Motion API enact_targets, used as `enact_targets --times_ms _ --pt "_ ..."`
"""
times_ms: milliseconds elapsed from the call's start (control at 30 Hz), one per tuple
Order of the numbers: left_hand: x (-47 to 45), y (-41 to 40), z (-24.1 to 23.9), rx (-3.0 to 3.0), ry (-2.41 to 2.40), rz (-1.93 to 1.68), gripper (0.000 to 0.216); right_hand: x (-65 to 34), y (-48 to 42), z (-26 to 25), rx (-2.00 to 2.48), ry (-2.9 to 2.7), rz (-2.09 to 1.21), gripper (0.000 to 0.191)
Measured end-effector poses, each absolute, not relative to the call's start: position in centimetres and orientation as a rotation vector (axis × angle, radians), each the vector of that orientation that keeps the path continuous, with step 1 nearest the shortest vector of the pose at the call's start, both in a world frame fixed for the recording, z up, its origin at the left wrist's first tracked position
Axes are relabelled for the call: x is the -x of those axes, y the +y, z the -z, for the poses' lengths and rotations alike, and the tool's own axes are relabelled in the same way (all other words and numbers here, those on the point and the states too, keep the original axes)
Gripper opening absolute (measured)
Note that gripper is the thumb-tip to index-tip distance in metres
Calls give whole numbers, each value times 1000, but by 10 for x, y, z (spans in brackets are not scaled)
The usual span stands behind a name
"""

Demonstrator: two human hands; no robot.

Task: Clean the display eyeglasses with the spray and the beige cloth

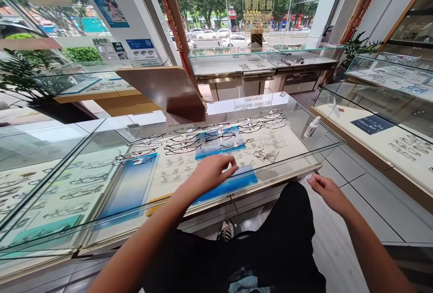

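Note:
My left hand (216,168) hangs above the front of a glass display counter (301,130), its fingers loosely curled inward with nothing visible in them. Just beyond it, several pairs of eyeglasses (219,137) stand in rows on the glass top. A crumpled grey cloth (266,154) lies to the right of that hand. My right hand (326,190) is beside my right thigh, over a white surface (333,243); its thumb and fingers are drawn together, and nothing shows between them. At the counter's right end stands a small white spray bottle (312,127).
A brown board (165,90) stands tilted at the counter's far edge. Blue sheets (126,189) lie under the glass. Another display case (399,135) holds glasses at the right; further cases (233,60) line the window. A potted plant (37,76) is at the left.

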State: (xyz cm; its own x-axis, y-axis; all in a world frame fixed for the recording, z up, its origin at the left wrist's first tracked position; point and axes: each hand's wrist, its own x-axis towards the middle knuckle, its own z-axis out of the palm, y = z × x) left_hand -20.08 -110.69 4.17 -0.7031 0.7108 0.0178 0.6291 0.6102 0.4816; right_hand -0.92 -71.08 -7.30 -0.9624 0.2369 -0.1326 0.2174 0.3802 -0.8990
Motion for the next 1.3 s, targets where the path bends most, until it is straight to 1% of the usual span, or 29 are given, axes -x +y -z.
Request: enact_targets --times_ms 100,200,300,367,433,467,533,600,667,767,833,1000,1100,1133,1233,1300 --pt "250 -1086 -29 -1159 2864 -621 25 24 -720 40 404 -2441 -1502 59" --pt "287 -1069 -13 -1116 2947 -600 25 33 -732 37 348 -2308 -1435 56" --pt "307 -1060 -1 -1064 2940 -597 22 44 -750 41 266 -2335 -1371 49" --pt "313 -1059 2 -1067 2919 -619 22 55 -764 39 165 -2403 -1236 39" --pt "315 -1059 3 -1090 2881 -655 22 70 -778 32 -8 -2465 -1053 21" --pt "315 -1060 1 -1109 2856 -675 22 78 -784 28 -94 -2486 -958 19" --pt "315 -1062 -5 -1157 2802 -717 22 94 -797 23 -204 -2524 -796 33" --pt "315 -1066 -13 -1215 2752 -766 26 110 -807 23 -260 -2564 -702 43" --pt "315 -1070 -20 -1230 2678 -984 31 124 -815 28 -337 -2614 -658 47" --pt "315 -1078 -25 -1105 2431 -1572 39 142 -819 41 -423 -2684 -590 35" --pt "316 -1081 -25 -1007 2273 -1821 43 152 -814 50 -384 -2688 -553 31" --pt "315 -1081 -21 -870 2194 -1968 45 159 -777 57 -66 -2575 -407 33" --pt "310 -1079 -21 -862 2166 -2008 44 154 -751 47 69 -2396 -451 17" --pt "308 -1078 -21 -873 2153 -2017 44 153 -741 42 157 -2273 -486 16" --pt "305 -1078 -23 -877 2120 -2053 44 162 -704 32 567 -1803 -537 37" --pt "305 -1078 -23 -858 2118 -2067 43 174 -677 31 711 -1712 -621 57"
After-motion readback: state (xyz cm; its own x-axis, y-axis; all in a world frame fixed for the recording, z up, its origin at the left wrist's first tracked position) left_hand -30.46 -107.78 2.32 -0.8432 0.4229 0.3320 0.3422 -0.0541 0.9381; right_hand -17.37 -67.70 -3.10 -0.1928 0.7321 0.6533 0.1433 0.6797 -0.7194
